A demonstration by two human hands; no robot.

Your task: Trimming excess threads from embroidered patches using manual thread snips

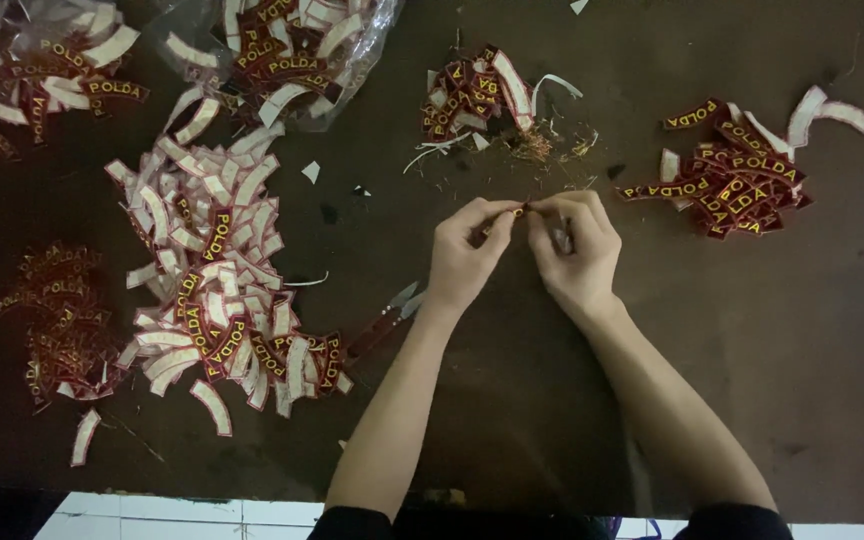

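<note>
Both the left hand (464,255) and the right hand (574,250) pinch one small curved maroon embroidered patch (518,210) between closed fingers at mid-worktop (832,330); a small finished-looking pile (732,180) lies right, a far larger heap (217,270) left.

Both forearms reach up from the near edge of the tabletop, bare from dark sleeves, converging towards its middle. The left hand (462,258) and right hand (574,250) meet fingertip to fingertip (thumbs and forefingers pinched together), the remaining fingers curled, knuckles up.
</note>
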